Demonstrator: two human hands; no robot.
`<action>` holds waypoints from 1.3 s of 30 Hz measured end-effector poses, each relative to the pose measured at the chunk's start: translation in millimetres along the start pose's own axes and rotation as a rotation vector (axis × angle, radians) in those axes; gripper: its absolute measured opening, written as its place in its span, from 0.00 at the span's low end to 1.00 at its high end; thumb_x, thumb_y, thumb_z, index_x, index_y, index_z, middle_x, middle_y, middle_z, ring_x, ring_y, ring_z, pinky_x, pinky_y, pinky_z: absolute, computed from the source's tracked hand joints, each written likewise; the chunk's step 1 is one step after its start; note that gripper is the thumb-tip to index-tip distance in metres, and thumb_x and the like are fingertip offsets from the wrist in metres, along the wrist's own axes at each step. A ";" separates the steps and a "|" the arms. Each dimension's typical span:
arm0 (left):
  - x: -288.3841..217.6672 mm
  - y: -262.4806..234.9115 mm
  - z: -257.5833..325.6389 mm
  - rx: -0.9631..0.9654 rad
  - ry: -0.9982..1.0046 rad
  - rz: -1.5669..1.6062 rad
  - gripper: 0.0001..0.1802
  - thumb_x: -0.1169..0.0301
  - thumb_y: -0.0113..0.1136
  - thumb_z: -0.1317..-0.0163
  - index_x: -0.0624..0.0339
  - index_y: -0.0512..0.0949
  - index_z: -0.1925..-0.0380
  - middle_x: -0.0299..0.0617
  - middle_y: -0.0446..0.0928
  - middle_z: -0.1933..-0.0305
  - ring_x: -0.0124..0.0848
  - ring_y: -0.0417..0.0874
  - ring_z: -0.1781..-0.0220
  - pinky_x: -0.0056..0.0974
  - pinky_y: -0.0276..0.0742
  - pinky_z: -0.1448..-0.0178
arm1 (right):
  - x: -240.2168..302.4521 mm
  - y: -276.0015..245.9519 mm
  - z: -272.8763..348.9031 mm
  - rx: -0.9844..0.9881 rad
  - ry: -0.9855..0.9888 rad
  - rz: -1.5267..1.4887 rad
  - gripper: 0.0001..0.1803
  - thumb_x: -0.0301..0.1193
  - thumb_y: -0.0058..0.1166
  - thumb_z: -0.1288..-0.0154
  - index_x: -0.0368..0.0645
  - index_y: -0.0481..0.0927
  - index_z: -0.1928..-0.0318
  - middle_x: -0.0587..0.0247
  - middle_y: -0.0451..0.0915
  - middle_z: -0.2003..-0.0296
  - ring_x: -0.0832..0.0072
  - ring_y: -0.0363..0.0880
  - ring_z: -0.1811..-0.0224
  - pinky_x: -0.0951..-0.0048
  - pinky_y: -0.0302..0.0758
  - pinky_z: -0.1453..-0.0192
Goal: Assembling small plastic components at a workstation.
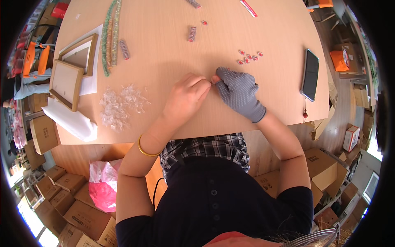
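My bare left hand [188, 96], with a gold bangle [147, 149] on its arm, is closed in a pinch over the middle of the table. Against it, at the fingertips, is my right hand [238, 90] in a grey dotted glove that leaves the thumb tip bare; it too is pinched closed. Whatever lies between the fingertips is too small to name. Beyond the right hand lie several small red-and-silver pieces [249, 57]. A similar single piece [204, 22] lies near a short stacked roll [192, 33]. A pile of clear plastic bits [119, 106] is left of my left hand.
Long green and amber strands [110, 41] lie at the left beside another roll [124, 50]. Wooden frames [66, 84] rest on white sheets at the table's left edge. A phone [310, 76] lies near the right edge. Cardboard boxes [88, 218] and a pink-white bag [103, 187] stand below.
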State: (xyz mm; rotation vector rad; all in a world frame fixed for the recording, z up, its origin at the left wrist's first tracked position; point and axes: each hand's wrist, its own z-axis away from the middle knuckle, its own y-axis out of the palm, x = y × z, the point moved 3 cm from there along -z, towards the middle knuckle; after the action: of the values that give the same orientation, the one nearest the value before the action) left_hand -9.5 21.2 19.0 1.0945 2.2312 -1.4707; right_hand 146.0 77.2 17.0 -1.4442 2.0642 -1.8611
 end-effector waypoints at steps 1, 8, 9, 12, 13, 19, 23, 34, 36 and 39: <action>-0.5 -0.2 -0.2 -0.005 -0.006 0.002 0.07 0.81 0.70 0.48 0.62 0.81 0.69 0.42 0.82 0.65 0.42 0.83 0.62 0.41 0.81 0.59 | -1.3 2.0 0.4 0.001 0.002 0.000 0.08 0.33 0.59 0.32 0.45 0.76 0.67 0.51 0.75 0.80 0.54 0.80 0.77 0.60 0.73 0.74; -1.8 -1.9 -1.2 -0.009 0.004 -0.013 0.07 0.82 0.69 0.47 0.62 0.81 0.69 0.42 0.82 0.65 0.42 0.83 0.62 0.41 0.81 0.59 | -1.9 1.1 -1.1 -0.028 -0.012 0.036 0.07 0.33 0.58 0.34 0.48 0.75 0.69 0.55 0.75 0.81 0.57 0.79 0.80 0.60 0.73 0.77; -1.9 -1.6 -1.1 -0.009 0.004 -0.013 0.07 0.82 0.69 0.47 0.62 0.81 0.69 0.42 0.82 0.65 0.42 0.83 0.62 0.41 0.81 0.59 | -0.6 -0.6 -1.7 -0.030 -0.034 0.045 0.08 0.33 0.58 0.34 0.48 0.75 0.69 0.55 0.75 0.81 0.57 0.79 0.80 0.61 0.73 0.77; -1.9 -0.5 -0.5 -0.007 0.010 -0.021 0.07 0.81 0.69 0.47 0.62 0.80 0.69 0.42 0.82 0.65 0.42 0.83 0.62 0.42 0.80 0.59 | -1.4 -1.2 -2.9 -0.012 -0.068 0.033 0.08 0.33 0.58 0.34 0.48 0.76 0.69 0.55 0.75 0.81 0.57 0.78 0.80 0.60 0.72 0.77; -2.0 0.1 -0.4 -0.005 0.010 -0.020 0.07 0.81 0.69 0.47 0.62 0.80 0.69 0.42 0.82 0.65 0.42 0.83 0.62 0.42 0.80 0.59 | -2.7 1.2 -1.8 -0.013 -0.068 0.035 0.08 0.33 0.58 0.34 0.48 0.76 0.69 0.55 0.75 0.81 0.57 0.78 0.80 0.60 0.72 0.77; -0.9 0.3 0.3 -0.007 0.003 -0.014 0.07 0.81 0.69 0.47 0.62 0.80 0.69 0.42 0.81 0.65 0.42 0.83 0.62 0.42 0.80 0.58 | -6.1 6.1 0.3 -0.052 0.020 0.011 0.05 0.31 0.59 0.38 0.48 0.76 0.68 0.54 0.77 0.80 0.57 0.79 0.79 0.60 0.73 0.76; -3.0 0.2 -1.1 0.014 0.013 -0.043 0.07 0.81 0.69 0.47 0.63 0.80 0.69 0.42 0.81 0.65 0.42 0.83 0.62 0.42 0.80 0.58 | -1.2 1.8 -2.9 -0.011 0.019 0.035 0.07 0.32 0.58 0.36 0.46 0.76 0.69 0.53 0.77 0.79 0.55 0.80 0.78 0.59 0.73 0.75; -3.0 1.8 0.7 0.001 -0.002 -0.013 0.07 0.81 0.69 0.47 0.63 0.80 0.69 0.42 0.81 0.65 0.42 0.82 0.62 0.42 0.80 0.59 | -5.5 6.1 0.8 -0.058 0.035 -0.026 0.06 0.32 0.59 0.37 0.48 0.75 0.69 0.56 0.77 0.80 0.57 0.79 0.80 0.59 0.73 0.77; -1.7 2.2 1.0 -0.010 -0.001 -0.001 0.07 0.82 0.69 0.47 0.63 0.80 0.69 0.42 0.81 0.65 0.42 0.82 0.62 0.42 0.80 0.59 | -2.4 2.4 -1.6 -0.028 0.038 -0.021 0.07 0.31 0.58 0.32 0.44 0.76 0.68 0.52 0.77 0.78 0.55 0.80 0.77 0.61 0.73 0.74; -2.4 2.4 0.7 -0.023 0.052 -0.033 0.07 0.79 0.66 0.45 0.62 0.76 0.72 0.42 0.78 0.67 0.41 0.81 0.63 0.42 0.81 0.62 | -0.4 2.9 -2.3 0.002 0.038 0.018 0.07 0.31 0.58 0.33 0.44 0.76 0.68 0.52 0.77 0.77 0.55 0.80 0.77 0.60 0.73 0.74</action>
State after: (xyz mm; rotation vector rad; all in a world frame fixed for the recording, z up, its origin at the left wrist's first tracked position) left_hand -6.3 20.0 18.4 1.1063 2.3061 -1.4423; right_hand 143.3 78.9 15.2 -1.3949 2.0838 -1.8988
